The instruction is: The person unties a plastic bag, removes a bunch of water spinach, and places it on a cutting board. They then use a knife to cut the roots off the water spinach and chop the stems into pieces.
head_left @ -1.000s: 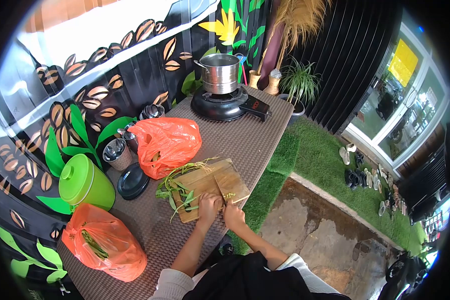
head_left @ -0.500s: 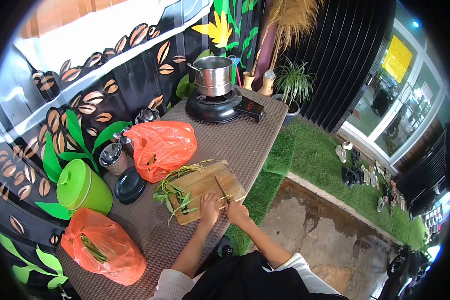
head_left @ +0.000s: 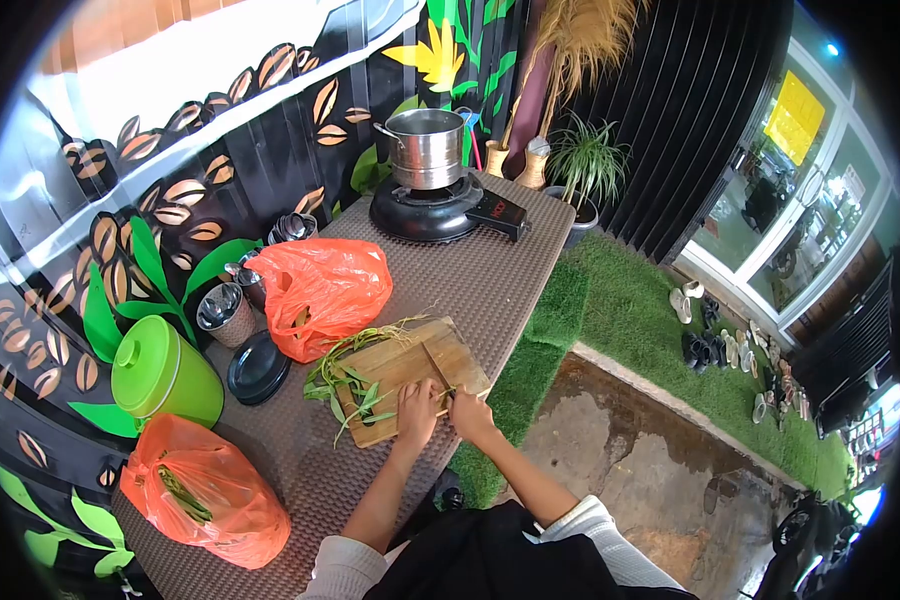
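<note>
A wooden cutting board [head_left: 395, 372] lies on the table, with long leafy green stems [head_left: 358, 395] spread over its left side and hanging past its edge. My right hand [head_left: 469, 414] is closed around the handle of a knife [head_left: 435, 361], whose blade points away over the board. Beside it, my left hand [head_left: 419, 408] presses down on the board with bent fingers. Bits of green stem show between the two hands at the blade; what lies under the left fingers is mostly hidden.
Behind the board sits an orange plastic bag [head_left: 332, 290]; another orange bag [head_left: 215, 500] holds greens at near left. Dark plates [head_left: 259, 368], a green lidded bucket [head_left: 175, 375] and a cutlery holder [head_left: 228, 318] line the wall. A steel pot [head_left: 425, 150] stands on a black stove [head_left: 425, 217].
The knife blade has swung slightly to the left and away, and my right hand has shifted a little left. My left hand stays on the board. The whole view has moved slightly.
</note>
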Motion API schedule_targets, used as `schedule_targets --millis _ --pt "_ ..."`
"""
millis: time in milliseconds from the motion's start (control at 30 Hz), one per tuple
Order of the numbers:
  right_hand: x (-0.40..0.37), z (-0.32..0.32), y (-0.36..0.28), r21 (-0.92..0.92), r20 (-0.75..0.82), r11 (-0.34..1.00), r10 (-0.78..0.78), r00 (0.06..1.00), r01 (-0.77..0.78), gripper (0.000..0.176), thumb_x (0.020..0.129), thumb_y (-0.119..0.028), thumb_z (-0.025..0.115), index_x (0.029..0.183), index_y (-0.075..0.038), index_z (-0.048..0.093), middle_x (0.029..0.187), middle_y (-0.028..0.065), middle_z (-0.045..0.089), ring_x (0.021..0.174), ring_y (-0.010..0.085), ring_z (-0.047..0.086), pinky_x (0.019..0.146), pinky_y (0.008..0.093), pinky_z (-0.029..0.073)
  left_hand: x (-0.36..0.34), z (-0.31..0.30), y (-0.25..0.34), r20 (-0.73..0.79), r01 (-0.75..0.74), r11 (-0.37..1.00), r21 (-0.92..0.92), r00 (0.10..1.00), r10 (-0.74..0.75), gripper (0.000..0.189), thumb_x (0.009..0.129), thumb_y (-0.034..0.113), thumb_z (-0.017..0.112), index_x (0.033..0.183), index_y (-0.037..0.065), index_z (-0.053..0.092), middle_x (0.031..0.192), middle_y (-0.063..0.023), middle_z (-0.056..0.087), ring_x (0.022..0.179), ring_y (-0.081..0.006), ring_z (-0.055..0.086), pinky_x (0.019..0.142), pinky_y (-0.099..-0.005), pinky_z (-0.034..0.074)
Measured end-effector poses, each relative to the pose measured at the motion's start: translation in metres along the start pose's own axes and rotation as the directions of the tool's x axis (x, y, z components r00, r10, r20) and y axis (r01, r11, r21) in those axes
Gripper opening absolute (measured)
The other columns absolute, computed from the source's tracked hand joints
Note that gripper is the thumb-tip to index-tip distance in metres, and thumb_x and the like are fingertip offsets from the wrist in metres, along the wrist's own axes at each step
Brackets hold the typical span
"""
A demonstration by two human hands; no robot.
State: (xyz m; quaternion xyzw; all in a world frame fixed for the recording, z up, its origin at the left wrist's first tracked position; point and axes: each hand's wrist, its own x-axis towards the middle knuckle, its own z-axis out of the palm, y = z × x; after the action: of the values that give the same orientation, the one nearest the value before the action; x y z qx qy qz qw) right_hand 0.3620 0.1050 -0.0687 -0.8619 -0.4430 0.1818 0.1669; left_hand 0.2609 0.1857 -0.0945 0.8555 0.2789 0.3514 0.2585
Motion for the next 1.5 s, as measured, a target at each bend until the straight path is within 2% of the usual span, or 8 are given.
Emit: schedule_targets --millis 267,500,700,867,933,1100,1333,1500 --pt "-0.014 0.009 -0.005 -0.004 -0.012 0.995 0.098 0.995 -0.098 0.035 0.095 -0.032 0.046 0.104 0.002 0.047 0.090 0.0286 0.064 0.081 0.0445 0.065 0.070 0.0507 0.054 -0.001 0.001 0.001 -0.037 -0.034 0.999 0.005 0.999 0.034 0.015 0.079 0.000 0.059 0.090 0.005 0.050 0.080 -0.0112 0.056 0.085 -0.0334 0.050 0.083 -0.0435 0.038" --pt "-0.004 -0.010 0.001 0.045 0.067 0.999 -0.024 0.997 0.021 0.037 0.095 -0.031 0.046 0.108 0.003 0.046 0.088 0.0306 0.063 0.082 0.0456 0.064 0.072 0.0522 0.053 -0.004 0.008 -0.007 -0.032 -0.015 1.000 0.004 0.999 0.015 0.015 0.078 -0.001 0.059 0.087 0.005 0.049 0.079 -0.0104 0.053 0.083 -0.0336 0.049 0.081 -0.0436 0.039" --pt "-0.015 0.005 -0.012 0.059 0.023 0.991 0.121 0.992 -0.123 0.037 0.094 -0.032 0.046 0.110 0.001 0.044 0.089 0.0287 0.064 0.083 0.0455 0.064 0.072 0.0524 0.053 -0.003 0.005 -0.006 -0.031 0.003 1.000 0.008 1.000 -0.003 0.013 0.077 -0.001 0.057 0.082 0.004 0.046 0.076 -0.0099 0.053 0.081 -0.0331 0.048 0.081 -0.0431 0.039" --pt "-0.004 0.001 -0.001 0.062 0.047 0.997 0.034 0.998 -0.037 0.035 0.094 -0.031 0.047 0.107 0.002 0.046 0.089 0.0290 0.063 0.083 0.0452 0.064 0.072 0.0521 0.053 -0.003 0.001 0.000 -0.028 0.032 0.999 -0.019 0.999 -0.033 0.012 0.076 -0.003 0.055 0.079 0.004 0.046 0.075 -0.0095 0.053 0.080 -0.0326 0.048 0.080 -0.0427 0.038" --pt "-0.012 -0.001 -0.003 0.067 0.058 0.997 0.023 0.998 -0.027 0.035 0.094 -0.031 0.047 0.106 0.002 0.046 0.088 0.0292 0.063 0.083 0.0451 0.064 0.072 0.0519 0.053 -0.004 0.004 -0.003 0.026 0.055 0.998 0.004 0.998 -0.055 0.013 0.079 0.001 0.056 0.082 0.006 0.045 0.075 -0.0086 0.052 0.084 -0.0313 0.050 0.096 -0.0455 0.037" --pt "-0.025 0.008 -0.015 0.026 0.041 0.991 0.128 0.991 -0.129 0.037 0.094 -0.031 0.046 0.107 0.003 0.047 0.094 0.0283 0.064 0.088 0.0436 0.065 0.076 0.0497 0.053 -0.005 0.012 -0.012 0.016 0.077 0.995 -0.068 0.997 -0.076 0.011 0.080 0.001 0.054 0.080 0.006 0.045 0.073 -0.0086 0.053 0.083 -0.0314 0.050 0.098 -0.0449 0.036" --pt "-0.021 0.004 -0.012 0.085 -0.009 0.995 0.057 0.998 -0.056 0.036 0.093 -0.030 0.048 0.106 0.003 0.045 0.086 0.0294 0.064 0.083 0.0460 0.064 0.072 0.0522 0.052 -0.006 0.010 -0.008 0.007 0.069 0.995 -0.072 0.998 -0.068 0.011 0.078 0.000 0.055 0.078 0.005 0.045 0.072 -0.0103 0.054 0.082 -0.0331 0.051 0.100 -0.0466 0.035" --pt "-0.022 0.010 -0.017 0.093 0.054 0.990 0.101 0.993 -0.106 0.039 0.094 -0.031 0.046 0.110 0.004 0.044 0.093 0.0308 0.062 0.085 0.0456 0.064 0.075 0.0519 0.052 -0.007 0.014 -0.015 -0.003 0.063 0.997 -0.041 0.998 -0.063 0.015 0.076 0.000 0.058 0.078 0.005 0.044 0.072 -0.0110 0.053 0.081 -0.0337 0.050 0.100 -0.0472 0.036"
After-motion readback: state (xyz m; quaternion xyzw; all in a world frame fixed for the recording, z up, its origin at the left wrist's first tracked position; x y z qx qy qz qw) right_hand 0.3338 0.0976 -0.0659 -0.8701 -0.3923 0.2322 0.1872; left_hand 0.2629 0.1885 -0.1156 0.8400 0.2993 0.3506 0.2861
